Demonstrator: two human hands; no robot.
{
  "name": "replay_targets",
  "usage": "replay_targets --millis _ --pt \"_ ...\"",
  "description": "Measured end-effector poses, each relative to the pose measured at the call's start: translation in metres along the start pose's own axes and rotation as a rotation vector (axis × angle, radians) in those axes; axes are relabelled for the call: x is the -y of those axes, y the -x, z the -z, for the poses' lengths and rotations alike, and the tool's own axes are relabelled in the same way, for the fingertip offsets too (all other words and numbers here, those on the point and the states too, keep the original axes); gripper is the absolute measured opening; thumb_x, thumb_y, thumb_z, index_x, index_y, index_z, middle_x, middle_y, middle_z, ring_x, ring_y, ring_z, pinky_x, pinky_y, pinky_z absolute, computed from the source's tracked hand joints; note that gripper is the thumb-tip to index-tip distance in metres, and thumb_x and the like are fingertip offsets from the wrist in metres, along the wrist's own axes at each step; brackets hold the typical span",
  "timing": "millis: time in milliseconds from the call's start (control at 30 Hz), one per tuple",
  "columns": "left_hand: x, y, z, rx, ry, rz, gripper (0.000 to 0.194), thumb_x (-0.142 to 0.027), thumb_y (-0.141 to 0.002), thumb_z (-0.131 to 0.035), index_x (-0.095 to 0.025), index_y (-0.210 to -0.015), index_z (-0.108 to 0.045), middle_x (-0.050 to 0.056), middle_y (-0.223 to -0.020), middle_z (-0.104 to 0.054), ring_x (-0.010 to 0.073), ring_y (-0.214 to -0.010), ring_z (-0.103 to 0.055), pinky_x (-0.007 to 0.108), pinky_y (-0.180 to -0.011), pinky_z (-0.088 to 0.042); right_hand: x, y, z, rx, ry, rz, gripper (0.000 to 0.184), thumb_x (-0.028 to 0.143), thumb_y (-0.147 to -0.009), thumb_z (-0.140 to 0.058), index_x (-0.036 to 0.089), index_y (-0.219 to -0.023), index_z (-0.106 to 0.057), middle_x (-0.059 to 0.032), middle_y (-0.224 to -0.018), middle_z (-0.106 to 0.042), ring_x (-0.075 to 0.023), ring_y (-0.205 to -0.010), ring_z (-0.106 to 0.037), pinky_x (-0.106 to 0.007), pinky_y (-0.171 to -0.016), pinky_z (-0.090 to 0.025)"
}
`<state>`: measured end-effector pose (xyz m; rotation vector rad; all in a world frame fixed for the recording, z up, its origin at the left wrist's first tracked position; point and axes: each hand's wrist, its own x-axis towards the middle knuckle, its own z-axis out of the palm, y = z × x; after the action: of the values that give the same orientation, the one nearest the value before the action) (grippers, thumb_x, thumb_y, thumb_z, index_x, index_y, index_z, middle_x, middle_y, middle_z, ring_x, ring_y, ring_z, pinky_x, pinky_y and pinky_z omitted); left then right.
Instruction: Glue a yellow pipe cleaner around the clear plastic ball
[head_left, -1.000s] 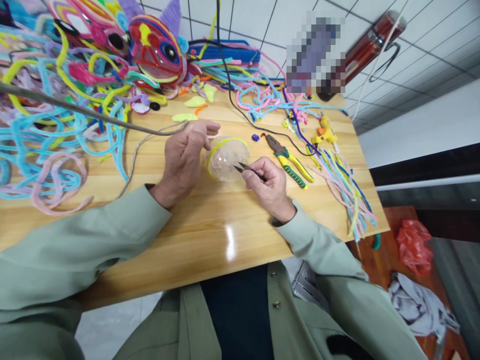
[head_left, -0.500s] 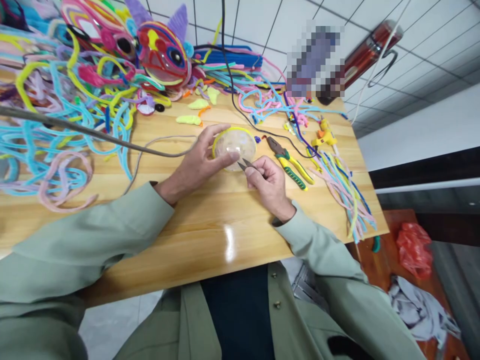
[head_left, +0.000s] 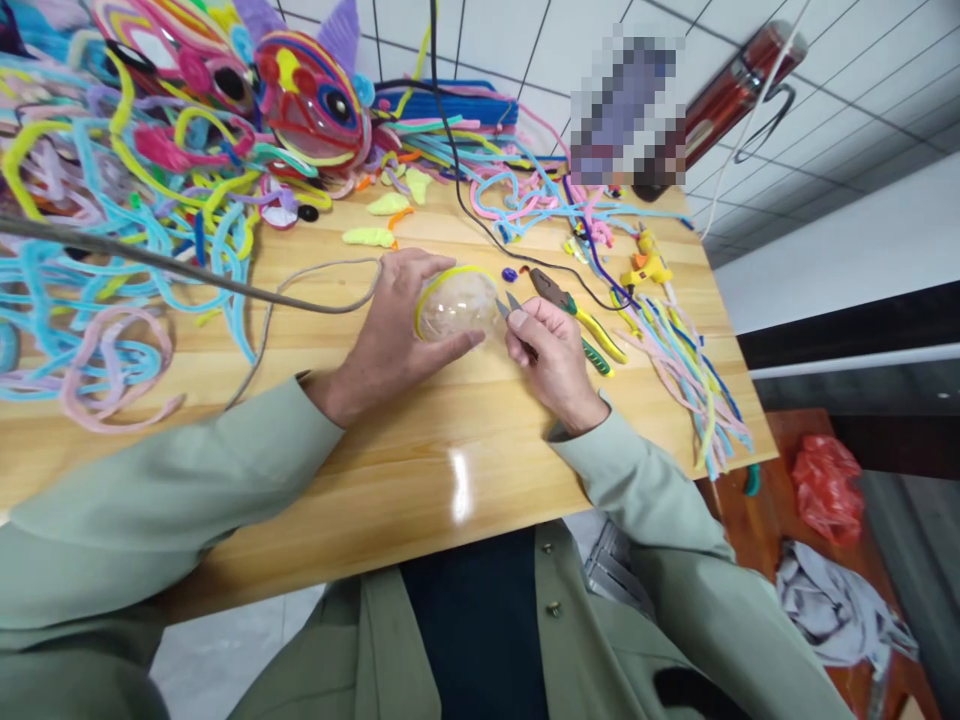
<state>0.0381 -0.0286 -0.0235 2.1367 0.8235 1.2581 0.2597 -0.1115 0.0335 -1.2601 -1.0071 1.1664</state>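
Note:
My left hand (head_left: 397, 325) is wrapped round the left side of a clear plastic dome (head_left: 457, 305), thumb along its near side and fingers at the far rim. A fuzzy yellow strip, like a pipe cleaner, runs along the dome's edge. Pinched in my right hand (head_left: 551, 350) are dark pointed tweezers (head_left: 508, 303), their two tips slightly apart just off the dome's right side. Most of the tool is hidden by my fingers. Pliers (head_left: 551, 288) with green and yellow handles lie behind my right hand, partly covered. A small dark blue coil (head_left: 510, 274) rests beyond the dome.
Tangled pipe cleaners (head_left: 112, 250) heap on the left, below a colourful animal-like mask (head_left: 311, 100). A yellow glue gun (head_left: 649, 265) and a bundle of pipe cleaners (head_left: 694, 380) lie right. A cable (head_left: 322, 305) crosses near my left hand. A red thermos (head_left: 727, 100) stands behind.
My left hand has come from beside the dome to grasp it, lifting and tilting it a little. My right hand has drawn the tweezers slightly to the right, away from the dome's surface.

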Motion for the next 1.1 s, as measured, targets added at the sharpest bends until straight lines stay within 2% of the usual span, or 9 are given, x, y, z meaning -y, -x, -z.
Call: replay_targets --millis 133,233,333,500,767,933,1033,1100 --pt "-0.003 0.007 -0.001 -0.006 0.053 0.032 0.092 -0.088 -0.094 -0.089 -0.033 -0.155 -0.048 0.015 -0.160 -0.061 0.0399 -0.156 -0.062 0.065 -0.136 -0.055 0.000 0.003 -0.001 0.063 -0.005 -0.050 0.050 0.059 -0.089 -0.097 0.026 -0.074 -0.062 0.0076 -0.057 -0.058 -0.0090 -0.052 -0.038 -0.027 -0.054 -0.030" --pt "-0.007 0.009 0.000 0.017 0.074 0.080 0.090 -0.089 -0.097 -0.085 -0.032 -0.155 -0.046 0.016 -0.159 -0.063 0.0381 -0.151 -0.067 0.063 -0.129 -0.061 0.001 0.004 0.000 0.099 -0.008 -0.066 0.048 0.059 -0.090 -0.096 0.025 -0.076 -0.064 0.0081 -0.057 -0.058 -0.0084 -0.051 -0.039 -0.026 -0.053 -0.031" --pt "-0.007 0.008 -0.001 0.031 0.050 0.075 0.092 -0.089 -0.099 -0.084 -0.034 -0.162 -0.047 0.016 -0.160 -0.065 0.0384 -0.151 -0.069 0.063 -0.131 -0.060 0.003 0.005 0.001 0.142 0.008 -0.081 0.051 0.061 -0.090 -0.096 0.025 -0.076 -0.064 0.0080 -0.056 -0.059 -0.0081 -0.050 -0.039 -0.026 -0.052 -0.030" --pt "0.001 0.004 -0.002 0.013 -0.009 -0.049 0.089 -0.089 -0.099 -0.084 -0.036 -0.165 -0.055 0.015 -0.163 -0.067 0.0429 -0.158 -0.064 0.068 -0.138 -0.052 0.006 0.005 0.003 0.206 0.037 -0.090 0.054 0.065 -0.090 -0.097 0.025 -0.077 -0.064 0.0080 -0.056 -0.058 -0.0083 -0.051 -0.040 -0.025 -0.052 -0.029" --pt "-0.007 0.006 0.003 0.048 0.053 0.044 0.090 -0.087 -0.098 -0.087 -0.034 -0.163 -0.055 0.013 -0.161 -0.069 0.0395 -0.156 -0.069 0.061 -0.137 -0.058 0.003 0.006 0.004 0.233 0.006 -0.109 0.046 0.056 -0.094 -0.096 0.024 -0.079 -0.066 0.0080 -0.057 -0.059 -0.0076 -0.051 -0.040 -0.026 -0.052 -0.028" --pt "-0.005 0.004 0.000 0.071 -0.010 -0.034 0.095 -0.091 -0.098 -0.083 -0.036 -0.169 -0.053 0.013 -0.166 -0.069 0.0414 -0.160 -0.065 0.065 -0.139 -0.056 0.006 0.007 0.004 0.265 -0.006 -0.131 0.045 0.054 -0.094 -0.095 0.024 -0.078 -0.066 0.0083 -0.057 -0.059 -0.0079 -0.050 -0.039 -0.026 -0.052 -0.027" --pt "0.000 0.003 0.000 0.061 -0.031 -0.119 0.097 -0.091 -0.099 -0.081 -0.037 -0.173 -0.050 0.011 -0.167 -0.069 0.0405 -0.158 -0.066 0.066 -0.136 -0.059 0.007 0.007 0.004 0.276 0.008 -0.133 0.045 0.054 -0.095 -0.095 0.024 -0.078 -0.066 0.0079 -0.057 -0.060 -0.0076 -0.051 -0.040 -0.026 -0.052 -0.027" --pt "0.001 0.003 0.000 0.056 -0.029 -0.126 0.097 -0.091 -0.098 -0.083 -0.036 -0.172 -0.052 0.011 -0.166 -0.069 0.0406 -0.156 -0.067 0.065 -0.134 -0.060 0.007 0.007 0.004 0.277 0.011 -0.133 0.046 0.056 -0.094 -0.095 0.024 -0.078 -0.066 0.0079 -0.057 -0.060 -0.0074 -0.051 -0.040 -0.026 -0.052 -0.028"
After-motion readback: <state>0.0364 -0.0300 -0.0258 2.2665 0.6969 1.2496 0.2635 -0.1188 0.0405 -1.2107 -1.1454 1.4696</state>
